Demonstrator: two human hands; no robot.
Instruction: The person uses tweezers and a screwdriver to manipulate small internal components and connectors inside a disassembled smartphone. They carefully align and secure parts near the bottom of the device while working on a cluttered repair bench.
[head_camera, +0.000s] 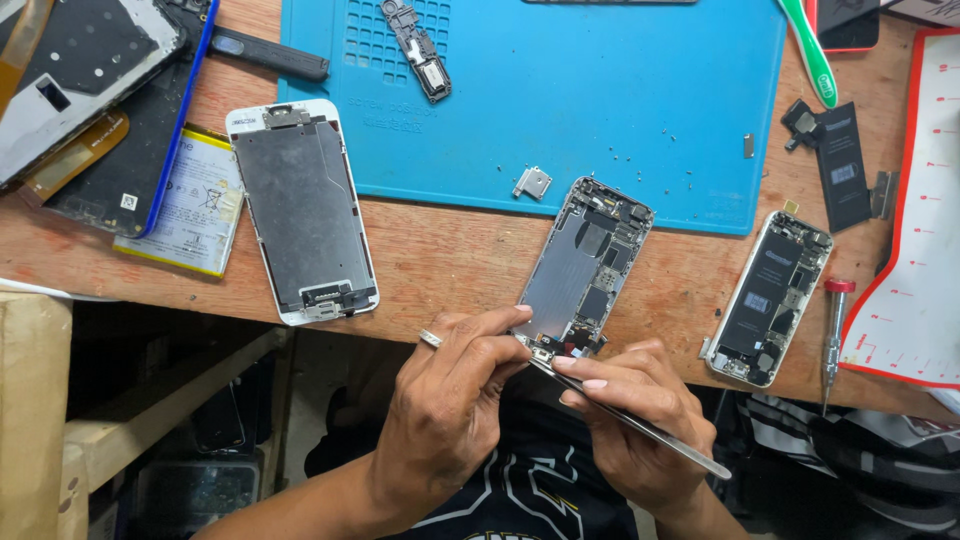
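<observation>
An opened phone body, its back off and its dark boards and metal shields bare, lies tilted on the wooden bench edge, its lower end right at the person's fingertips. The left hand comes up from below with the wrist bent, fingers curled inward and the thumb and forefinger pinched against the phone's bottom corner, steadying it; a ring sits on one finger. The right hand is just beside it, almost touching, fingers closed around a pair of slim metal tweezers that run slantwise through the grip, their tip at the phone's lower edge and their tail poking out past the wrist.

Just beyond the hands lies a blue work mat dotted with tiny screws, a small silver bracket near its front edge and a long dark part further up. To the right of the right hand rests a second opened phone with a black battery inside, then a red-capped screwdriver and a white sheet with a red border. Further up on that side are a loose black battery and a green-and-white tool.

To the left of the left hand lies a white-framed screen panel face down, and beside it a flat battery pack, white with a yellow edge and small printed symbols. Well off in the far left corner are more dismantled phone panels, one with a blue rim.
</observation>
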